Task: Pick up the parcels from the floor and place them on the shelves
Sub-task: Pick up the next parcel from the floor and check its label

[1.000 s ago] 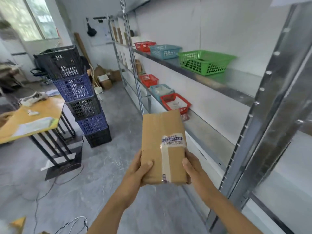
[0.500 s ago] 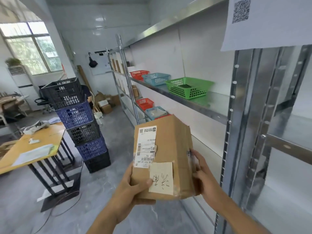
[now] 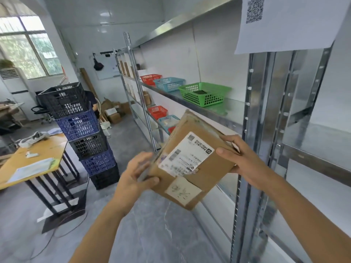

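Observation:
I hold a brown cardboard parcel in front of me at chest height, tilted to the right, its white shipping label and a handwritten paper note facing up. My left hand grips its lower left edge, thumb on top. My right hand clasps its upper right edge. The parcel hangs just left of a metal upright of the steel shelves, below the middle shelf level.
On the shelves stand a green basket, a teal basket and red baskets. A stack of black and blue crates stands on the floor at left, beside a yellow table. Cardboard boxes lie at the far end.
The parcel has been raised and turned, its label side now up and tilted rightward. My right hand shifted to its top right edge, and my view lifted toward the shelves.

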A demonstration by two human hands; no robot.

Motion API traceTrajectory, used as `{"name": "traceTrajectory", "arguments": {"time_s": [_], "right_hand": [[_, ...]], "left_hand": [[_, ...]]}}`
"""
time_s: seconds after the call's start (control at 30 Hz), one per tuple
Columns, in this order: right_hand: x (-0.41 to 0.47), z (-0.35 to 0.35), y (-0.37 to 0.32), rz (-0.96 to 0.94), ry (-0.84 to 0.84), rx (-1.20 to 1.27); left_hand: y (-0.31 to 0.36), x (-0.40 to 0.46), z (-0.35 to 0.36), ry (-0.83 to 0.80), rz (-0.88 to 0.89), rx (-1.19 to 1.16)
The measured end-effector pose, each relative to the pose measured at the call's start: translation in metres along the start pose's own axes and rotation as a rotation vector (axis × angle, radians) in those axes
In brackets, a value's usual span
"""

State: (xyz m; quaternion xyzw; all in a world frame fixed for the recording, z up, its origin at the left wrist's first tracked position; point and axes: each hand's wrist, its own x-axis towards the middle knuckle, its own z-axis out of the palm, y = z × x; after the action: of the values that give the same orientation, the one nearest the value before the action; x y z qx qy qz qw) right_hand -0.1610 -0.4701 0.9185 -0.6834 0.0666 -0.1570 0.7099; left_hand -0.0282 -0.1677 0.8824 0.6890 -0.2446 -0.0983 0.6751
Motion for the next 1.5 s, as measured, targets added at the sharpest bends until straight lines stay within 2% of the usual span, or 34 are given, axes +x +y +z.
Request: {"name": "traceTrajectory", "arguments": {"time_s": [0.07, 0.1, 0.17, 0.3, 0.37, 0.4, 0.47, 0.53, 0.57, 0.63, 0.7, 0.77, 0.83, 0.97, 1.07, 1.17, 1.33, 1.5], "right_hand": [[-0.002, 0.000, 0.009, -0.036, 0.058, 0.047], [-0.003, 0.000, 0.016, -0.039, 0.084, 0.045], [-0.007, 0.002, 0.031, -0.027, 0.078, -0.024], [-0.020, 0.002, 0.051, 0.066, -0.058, -0.309], [-0.024, 0.004, 0.052, 0.047, -0.051, -0.365], [-0.023, 0.006, 0.049, 0.032, 0.004, -0.320], [-0.020, 0.007, 0.034, 0.024, 0.155, -0.098], [-0.011, -0.001, 0.017, -0.038, 0.182, 0.063], [-0.010, -0.007, 0.007, -0.078, 0.138, 0.091], [-0.010, -0.007, -0.005, -0.091, 0.029, 0.077], [-0.009, 0.004, 0.003, -0.046, -0.035, -0.035], [-0.012, 0.018, 0.027, -0.023, -0.034, -0.120], [-0.018, 0.026, 0.048, 0.021, 0.006, -0.090], [-0.033, 0.029, 0.067, 0.137, 0.111, -0.065], [-0.048, 0.035, 0.064, 0.142, 0.214, -0.054], [-0.069, 0.038, 0.055, 0.151, 0.319, -0.044], [-0.136, 0.041, 0.035, 0.143, 0.500, -0.122], [-0.228, 0.043, 0.008, 0.090, 0.768, -0.185]], "left_hand": [[0.003, 0.008, 0.009, 0.189, -0.022, -0.215], [0.003, 0.010, 0.017, 0.224, -0.044, -0.282], [-0.005, 0.007, 0.034, 0.223, -0.134, -0.247], [-0.040, -0.012, 0.043, 0.097, -0.461, -0.224], [-0.037, -0.016, 0.041, 0.099, -0.517, -0.264], [-0.026, -0.016, 0.040, 0.095, -0.501, -0.240], [-0.002, -0.006, 0.031, 0.052, -0.364, -0.154], [0.028, 0.007, 0.017, -0.025, -0.151, -0.105], [0.037, 0.013, 0.012, -0.006, -0.082, -0.123], [0.038, 0.020, 0.015, 0.069, -0.081, -0.244], [0.023, 0.019, 0.036, 0.029, -0.135, -0.309], [0.005, 0.016, 0.059, 0.041, -0.165, -0.284], [-0.006, 0.012, 0.067, 0.057, -0.128, -0.245], [-0.016, 0.010, 0.057, -0.122, -0.090, -0.112], [-0.021, 0.012, 0.054, -0.192, -0.063, -0.110], [-0.018, 0.015, 0.062, -0.257, -0.036, -0.159], [-0.015, 0.005, 0.090, -0.465, 0.069, -0.241], [-0.003, -0.037, 0.147, -0.716, 0.027, -0.376]]}}
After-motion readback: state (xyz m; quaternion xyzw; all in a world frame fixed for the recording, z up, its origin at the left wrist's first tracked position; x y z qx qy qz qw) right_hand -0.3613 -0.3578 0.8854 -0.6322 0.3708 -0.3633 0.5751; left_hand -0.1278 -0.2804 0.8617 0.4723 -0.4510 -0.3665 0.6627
